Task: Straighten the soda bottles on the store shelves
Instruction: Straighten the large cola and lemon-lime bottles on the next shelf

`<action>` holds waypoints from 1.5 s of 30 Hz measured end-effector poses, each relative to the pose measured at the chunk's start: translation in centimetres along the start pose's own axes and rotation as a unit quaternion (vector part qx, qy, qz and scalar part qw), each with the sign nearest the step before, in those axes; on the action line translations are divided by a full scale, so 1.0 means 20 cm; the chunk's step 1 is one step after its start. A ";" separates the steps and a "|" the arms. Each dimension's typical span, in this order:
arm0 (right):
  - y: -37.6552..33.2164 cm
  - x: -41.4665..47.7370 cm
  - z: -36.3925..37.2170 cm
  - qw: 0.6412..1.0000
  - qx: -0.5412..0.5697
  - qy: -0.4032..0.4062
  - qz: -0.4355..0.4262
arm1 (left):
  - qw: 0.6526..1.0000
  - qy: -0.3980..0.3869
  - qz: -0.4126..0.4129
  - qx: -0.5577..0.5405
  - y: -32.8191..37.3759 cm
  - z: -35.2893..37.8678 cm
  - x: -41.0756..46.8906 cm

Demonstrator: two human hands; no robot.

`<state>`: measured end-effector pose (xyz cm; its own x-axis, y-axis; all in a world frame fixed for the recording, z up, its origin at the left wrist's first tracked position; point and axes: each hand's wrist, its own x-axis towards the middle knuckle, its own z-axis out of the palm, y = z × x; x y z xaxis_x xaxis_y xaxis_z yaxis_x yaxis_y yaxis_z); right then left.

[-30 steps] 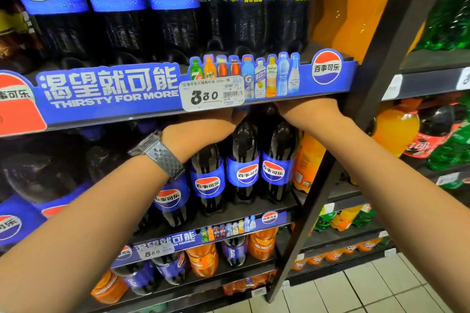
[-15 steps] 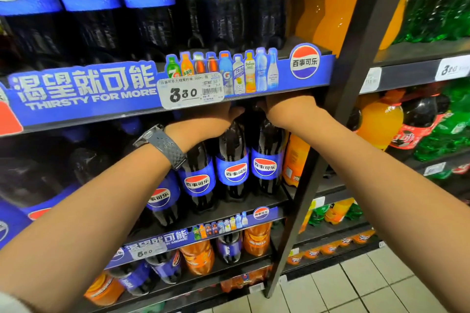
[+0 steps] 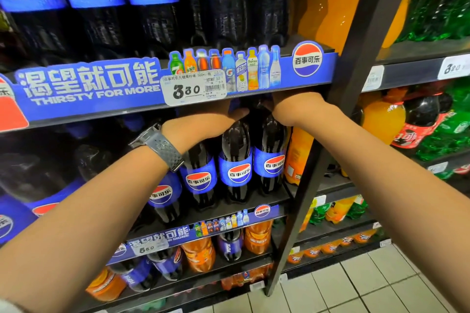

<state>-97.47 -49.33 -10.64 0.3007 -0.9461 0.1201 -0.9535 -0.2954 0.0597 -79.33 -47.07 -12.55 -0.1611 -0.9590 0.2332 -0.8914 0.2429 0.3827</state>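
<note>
- Standing in a row on the middle shelf (image 3: 229, 207), the cola bottles (image 3: 235, 160) show blue labels facing outward, their necks tucked under the blue price strip (image 3: 89, 89).
- Left hand (image 3: 216, 119) curls over the neck of one cola bottle; the fingertips vanish behind the strip, so I cannot tell how firm the grip is.
- Right hand (image 3: 297, 107) wraps the top of the rightmost cola bottle (image 3: 269, 157), fingers hidden too.
- A grey watch (image 3: 159, 145) sits on the left wrist.
- An orange soda bottle (image 3: 297, 155) stands just beside, against the dark upright post (image 3: 328, 147).
</note>
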 end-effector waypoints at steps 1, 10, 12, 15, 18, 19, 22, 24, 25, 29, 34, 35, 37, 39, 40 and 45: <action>0.00 -0.01 0.01 1.000 -0.017 0.025 0.000 | 0.999 0.018 0.004 0.029 -0.02 -0.01 -0.03; -0.20 -0.01 0.08 0.982 0.080 0.091 -0.147 | 0.979 0.089 -0.027 0.181 -0.29 -0.10 -0.20; -0.23 -0.01 0.09 0.980 0.097 0.101 -0.139 | 0.980 0.100 -0.016 0.173 -0.28 -0.10 -0.19; -0.22 0.01 0.10 0.978 0.128 0.100 -0.132 | 0.975 0.109 0.008 0.192 -0.26 -0.08 -0.19; -0.21 0.02 0.11 0.977 0.136 0.090 -0.134 | 0.974 0.111 0.009 0.200 -0.26 -0.08 -0.19; -0.21 0.02 0.11 0.977 0.138 0.089 -0.135 | 0.975 0.110 0.005 0.195 -0.26 -0.08 -0.19; -0.21 0.02 0.11 0.975 0.149 0.090 -0.141 | 0.975 0.115 -0.002 0.190 -0.26 -0.08 -0.20; -0.21 0.01 0.12 0.972 0.156 0.101 -0.145 | 0.973 0.127 -0.003 0.195 -0.26 -0.07 -0.20; -0.21 0.01 0.13 0.971 0.159 0.104 -0.147 | 0.972 0.134 -0.008 0.195 -0.25 -0.07 -0.21; -0.20 0.00 0.12 0.969 0.170 0.088 -0.153 | 0.971 0.172 -0.039 0.162 -0.24 -0.05 -0.27; -0.21 -0.09 0.14 0.962 0.131 0.191 -0.144 | 0.962 0.233 -0.068 0.127 -0.20 0.04 -0.47; -0.20 -0.13 0.17 0.952 0.113 0.239 -0.156 | 0.958 0.248 -0.069 0.124 -0.19 0.07 -0.53; -0.18 -0.22 0.24 0.925 0.108 0.320 -0.175 | 0.956 0.265 -0.071 0.104 -0.18 0.14 -0.66; -0.15 -0.30 0.33 0.912 0.166 0.327 -0.184 | 0.958 0.267 -0.087 0.057 -0.17 0.24 -0.79; -0.14 -0.35 0.38 0.908 0.206 0.314 -0.185 | 0.958 0.269 -0.092 0.033 -0.16 0.29 -0.85; -0.14 -0.56 0.73 0.912 0.299 0.226 -0.164 | 0.971 0.216 -0.094 -0.038 -0.14 0.55 -1.10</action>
<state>-98.42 -39.79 -26.57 0.4200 -0.6830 0.5976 -0.6111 -0.6997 -0.3702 -77.92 -28.18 -28.65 0.2092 -0.8402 0.5003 -0.8513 0.0954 0.5160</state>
